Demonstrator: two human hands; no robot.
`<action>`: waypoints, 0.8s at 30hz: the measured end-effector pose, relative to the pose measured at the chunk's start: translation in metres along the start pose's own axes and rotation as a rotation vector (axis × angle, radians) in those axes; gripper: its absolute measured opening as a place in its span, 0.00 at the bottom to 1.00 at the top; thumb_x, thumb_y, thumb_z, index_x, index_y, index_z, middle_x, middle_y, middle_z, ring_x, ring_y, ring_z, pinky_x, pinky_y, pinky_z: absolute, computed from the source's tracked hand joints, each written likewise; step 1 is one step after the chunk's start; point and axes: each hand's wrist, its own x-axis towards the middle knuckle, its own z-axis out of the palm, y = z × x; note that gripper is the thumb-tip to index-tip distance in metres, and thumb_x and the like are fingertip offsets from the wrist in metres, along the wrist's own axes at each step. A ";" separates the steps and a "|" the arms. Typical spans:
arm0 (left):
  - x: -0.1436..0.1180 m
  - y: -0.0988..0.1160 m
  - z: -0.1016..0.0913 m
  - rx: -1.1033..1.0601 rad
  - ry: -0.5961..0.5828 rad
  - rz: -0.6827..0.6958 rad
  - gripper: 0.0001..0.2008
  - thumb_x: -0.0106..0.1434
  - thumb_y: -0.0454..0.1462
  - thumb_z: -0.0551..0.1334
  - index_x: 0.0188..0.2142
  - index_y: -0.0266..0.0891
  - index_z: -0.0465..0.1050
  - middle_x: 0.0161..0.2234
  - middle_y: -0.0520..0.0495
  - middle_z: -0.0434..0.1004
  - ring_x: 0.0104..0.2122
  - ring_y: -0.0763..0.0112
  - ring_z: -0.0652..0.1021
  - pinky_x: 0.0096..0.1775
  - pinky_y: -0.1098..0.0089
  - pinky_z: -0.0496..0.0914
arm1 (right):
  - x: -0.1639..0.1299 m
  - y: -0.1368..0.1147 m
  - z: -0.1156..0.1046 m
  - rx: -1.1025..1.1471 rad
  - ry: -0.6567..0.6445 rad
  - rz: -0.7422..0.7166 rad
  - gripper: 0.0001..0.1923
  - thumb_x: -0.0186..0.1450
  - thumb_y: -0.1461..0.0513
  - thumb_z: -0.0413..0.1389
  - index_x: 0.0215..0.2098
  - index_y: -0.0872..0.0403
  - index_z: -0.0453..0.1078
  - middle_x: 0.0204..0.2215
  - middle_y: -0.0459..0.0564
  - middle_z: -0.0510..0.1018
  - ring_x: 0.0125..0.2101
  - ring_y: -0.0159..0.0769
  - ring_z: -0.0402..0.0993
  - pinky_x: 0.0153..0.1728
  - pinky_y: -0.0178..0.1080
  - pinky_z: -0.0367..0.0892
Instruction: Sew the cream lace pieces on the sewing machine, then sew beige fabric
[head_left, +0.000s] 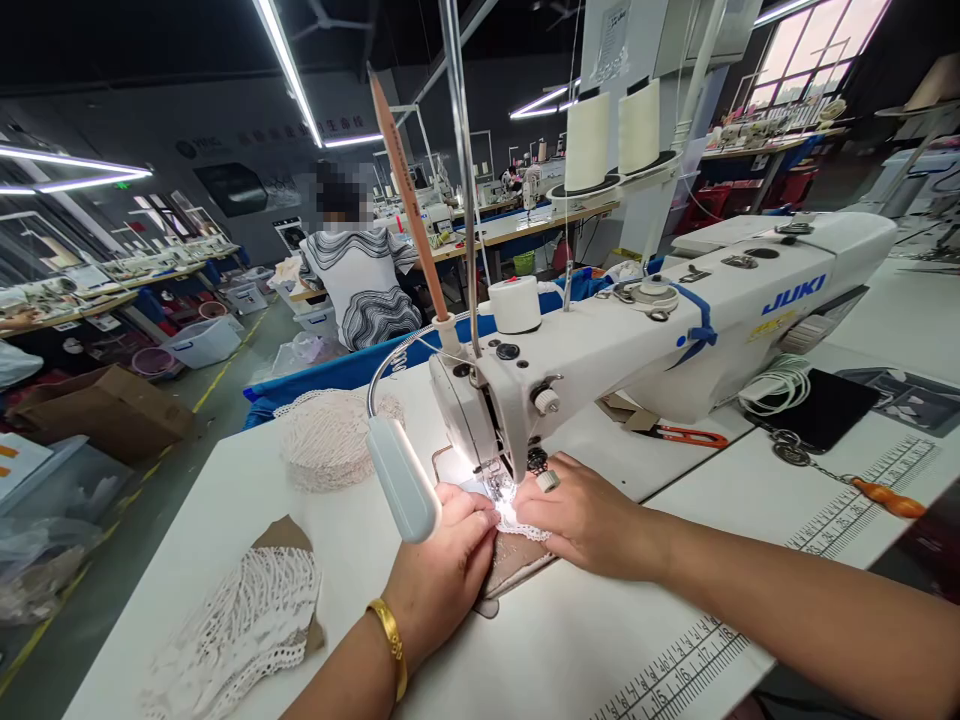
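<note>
Under the needle area of a white sewing machine (585, 345), a small strip of white lace trim (531, 531) lies in bright lamp light over a tan pad (517, 565). My left hand (448, 560), with a gold bangle at the wrist, presses its bunched fingers on the trim just left of the presser foot. To the right, my right hand (592, 515) has its fingers closed on the trim close to the needle. The fingertips and the machine head partly hide the stitching spot. A grey lamp (403, 480) hangs over the left hand.
Lace lies in a round pile (326, 440) and in a strip bundle (259, 615) on the left of the table. Orange thread snips (686, 436), a black phone-like slab (817, 410) and a keychain (885, 495) lie right. A person (364, 275) sits beyond.
</note>
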 end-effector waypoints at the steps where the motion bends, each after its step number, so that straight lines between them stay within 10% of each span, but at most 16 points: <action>1: 0.000 0.000 0.000 -0.007 -0.002 -0.004 0.11 0.72 0.27 0.58 0.44 0.42 0.77 0.43 0.47 0.83 0.43 0.61 0.76 0.46 0.62 0.71 | 0.000 0.000 0.001 0.011 0.005 0.006 0.09 0.64 0.70 0.58 0.38 0.50 0.72 0.38 0.48 0.82 0.37 0.42 0.69 0.40 0.43 0.62; 24: 0.016 -0.001 0.005 -0.201 0.014 -0.334 0.13 0.74 0.39 0.57 0.35 0.44 0.78 0.33 0.49 0.79 0.37 0.61 0.77 0.41 0.63 0.73 | 0.015 -0.002 0.005 0.208 0.195 0.271 0.12 0.75 0.65 0.54 0.35 0.50 0.76 0.31 0.46 0.82 0.33 0.37 0.76 0.38 0.37 0.68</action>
